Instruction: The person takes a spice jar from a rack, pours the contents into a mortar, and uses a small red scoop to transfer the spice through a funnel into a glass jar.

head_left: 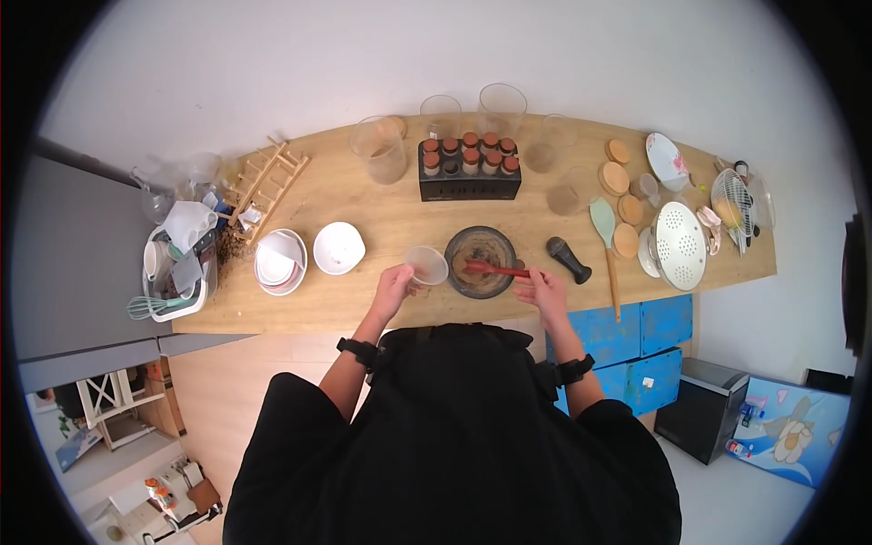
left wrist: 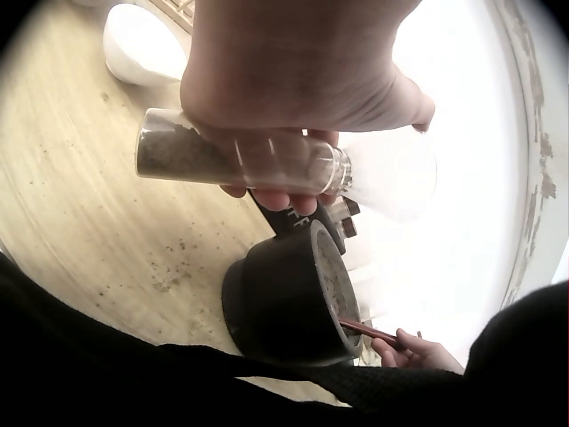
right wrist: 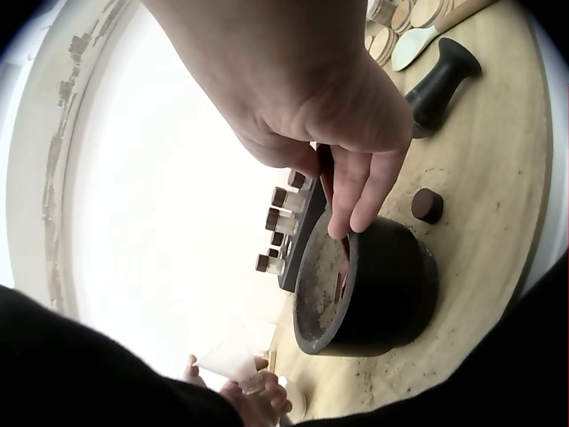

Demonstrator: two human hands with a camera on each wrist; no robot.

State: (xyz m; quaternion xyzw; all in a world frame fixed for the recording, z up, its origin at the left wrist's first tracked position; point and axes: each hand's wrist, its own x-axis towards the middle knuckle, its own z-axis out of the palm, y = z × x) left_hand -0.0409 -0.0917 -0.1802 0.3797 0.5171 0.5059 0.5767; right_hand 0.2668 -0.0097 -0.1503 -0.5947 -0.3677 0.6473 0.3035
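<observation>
Fingers of left hand (left wrist: pixel 293 80) curl round spice jar (left wrist: pixel 240 160); right hand (right wrist: pixel 311 98) pinches red spoon (head_left: pixel 495 269).

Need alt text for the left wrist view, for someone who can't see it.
The left hand grips a clear spice jar lying sideways, dark powder at its closed end, above a black mortar on the wooden counter. At lower right, the right hand holds a red tool.

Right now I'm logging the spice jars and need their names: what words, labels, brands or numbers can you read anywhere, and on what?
No text can be read.
Black spice rack: pale lettering on its front, too blurred to read.
Rack jars: no label shows.
Jar held in the left hand: no label shows.
Blue board on the floor: only a picture.
</observation>
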